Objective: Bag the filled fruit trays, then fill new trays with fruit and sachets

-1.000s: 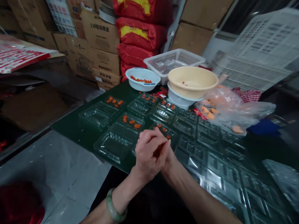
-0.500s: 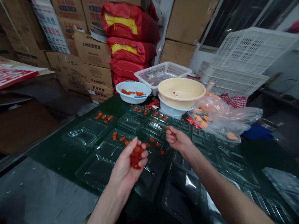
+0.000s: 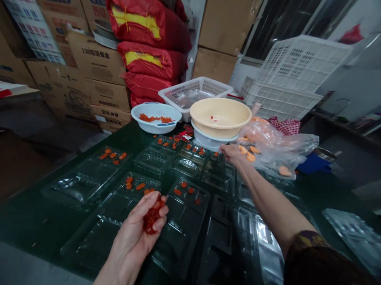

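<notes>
My left hand (image 3: 137, 231) is cupped, palm up, round a handful of small red candies (image 3: 151, 215), held over the near clear plastic trays (image 3: 116, 223). My right hand (image 3: 231, 153) is stretched far forward over a clear compartment tray (image 3: 217, 176) just in front of the stacked bowls, its fingers pinched together; what they hold is too small to make out. Several trays hold a few orange-red pieces (image 3: 188, 189) in their compartments.
A cream bowl (image 3: 220, 114) sits stacked on a white one; a white bowl of orange pieces (image 3: 155, 117) and a white basket (image 3: 193, 91) stand behind. A clear bag with orange pieces (image 3: 273, 147) lies at the right. Boxes, red sacks (image 3: 146, 59) and white crates (image 3: 296, 75) line the back.
My hands were clasped together, then parted. The right hand has reached forward to the trays by the bowls; the left has stayed near with the red candies. My view has shifted forward.
</notes>
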{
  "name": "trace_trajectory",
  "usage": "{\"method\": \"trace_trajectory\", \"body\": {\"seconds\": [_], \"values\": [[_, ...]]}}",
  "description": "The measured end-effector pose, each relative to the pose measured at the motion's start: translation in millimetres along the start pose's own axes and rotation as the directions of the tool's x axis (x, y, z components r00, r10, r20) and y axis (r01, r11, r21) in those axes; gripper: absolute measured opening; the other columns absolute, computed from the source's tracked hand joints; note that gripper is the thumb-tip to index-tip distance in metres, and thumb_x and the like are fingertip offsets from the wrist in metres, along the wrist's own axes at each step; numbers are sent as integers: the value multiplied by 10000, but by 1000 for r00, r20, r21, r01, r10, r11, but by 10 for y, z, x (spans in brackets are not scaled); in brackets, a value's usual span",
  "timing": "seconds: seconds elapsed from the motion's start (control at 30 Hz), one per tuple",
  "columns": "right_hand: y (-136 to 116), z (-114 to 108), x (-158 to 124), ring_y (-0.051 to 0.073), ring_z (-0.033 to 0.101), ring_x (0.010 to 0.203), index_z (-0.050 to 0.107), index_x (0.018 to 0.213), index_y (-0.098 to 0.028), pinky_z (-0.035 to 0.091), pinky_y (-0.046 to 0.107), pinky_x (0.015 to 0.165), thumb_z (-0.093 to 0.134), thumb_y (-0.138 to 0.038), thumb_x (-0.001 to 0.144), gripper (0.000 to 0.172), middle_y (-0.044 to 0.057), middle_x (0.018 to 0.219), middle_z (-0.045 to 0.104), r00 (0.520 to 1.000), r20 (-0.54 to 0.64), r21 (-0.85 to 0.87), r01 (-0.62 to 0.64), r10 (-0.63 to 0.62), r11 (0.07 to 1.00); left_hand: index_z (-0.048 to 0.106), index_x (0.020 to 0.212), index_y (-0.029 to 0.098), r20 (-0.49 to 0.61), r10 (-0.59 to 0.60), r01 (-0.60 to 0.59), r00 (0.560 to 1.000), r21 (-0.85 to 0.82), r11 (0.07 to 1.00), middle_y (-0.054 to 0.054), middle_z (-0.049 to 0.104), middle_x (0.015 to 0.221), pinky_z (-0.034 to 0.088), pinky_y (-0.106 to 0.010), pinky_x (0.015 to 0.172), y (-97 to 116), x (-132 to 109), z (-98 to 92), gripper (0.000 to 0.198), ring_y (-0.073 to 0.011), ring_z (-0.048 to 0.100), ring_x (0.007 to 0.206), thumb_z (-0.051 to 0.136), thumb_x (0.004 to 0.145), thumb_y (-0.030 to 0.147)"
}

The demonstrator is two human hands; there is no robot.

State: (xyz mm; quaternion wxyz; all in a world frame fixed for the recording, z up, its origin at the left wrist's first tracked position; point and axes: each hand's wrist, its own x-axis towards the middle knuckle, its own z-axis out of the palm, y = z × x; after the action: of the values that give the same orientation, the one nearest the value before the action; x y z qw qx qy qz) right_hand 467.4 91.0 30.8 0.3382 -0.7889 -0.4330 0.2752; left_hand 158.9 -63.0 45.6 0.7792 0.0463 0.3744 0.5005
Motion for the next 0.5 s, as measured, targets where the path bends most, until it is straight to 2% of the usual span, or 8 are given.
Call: {"method": "trace_trajectory", "body": {"seconds": [0.1, 0.2, 0.3, 0.4, 0.5], "values": [[26, -75, -64, 161, 589, 870, 552, 1086, -141, 513, 347, 734, 521, -320, 873, 280, 66, 1049, 586, 997, 24, -30, -68, 69, 997, 555, 764, 96, -12, -60, 59, 998, -56, 997, -102, 546, 772, 310, -130, 325, 7, -3, 39, 60, -99, 497, 530, 498, 783, 96], [46, -61, -151, 107, 577, 699, 584, 954, -125, 502, 257, 604, 538, -307, 865, 209, 21, 874, 601, 998, 45, -46, -48, 50, 998, 568, 787, 84, -5, -100, 99, 995, -90, 991, -135, 554, 805, 357, -156, 358, -18, -4, 82, 94, -137, 529, 582, 481, 752, 75], [56, -9, -159, 65, 517, 563, 580, 850, -114, 449, 197, 496, 555, -309, 854, 196, -20, 728, 564, 999, 36, -26, -26, 27, 999, 562, 823, 98, -5, -94, 93, 996, -69, 993, -131, 557, 789, 347, -146, 359, -63, 8, 107, 154, -130, 527, 569, 473, 728, 18], [83, -50, -77, 70, 528, 575, 579, 874, -112, 457, 205, 508, 519, -338, 874, 233, -14, 740, 567, 1000, 13, 32, -26, 25, 999, 545, 834, 123, -8, -57, 56, 998, -32, 998, -103, 548, 746, 285, -109, 331, -107, 28, 116, 156, -97, 496, 519, 477, 756, 6], [140, -172, 21, 101, 576, 683, 566, 1001, -124, 502, 255, 593, 496, -333, 888, 248, 26, 873, 598, 1000, -1, 124, -22, 22, 992, 525, 814, 147, 3, -25, 25, 1000, -3, 1000, -73, 535, 718, 252, -97, 314, -156, 44, 129, 121, -73, 460, 475, 478, 790, 38]]}}
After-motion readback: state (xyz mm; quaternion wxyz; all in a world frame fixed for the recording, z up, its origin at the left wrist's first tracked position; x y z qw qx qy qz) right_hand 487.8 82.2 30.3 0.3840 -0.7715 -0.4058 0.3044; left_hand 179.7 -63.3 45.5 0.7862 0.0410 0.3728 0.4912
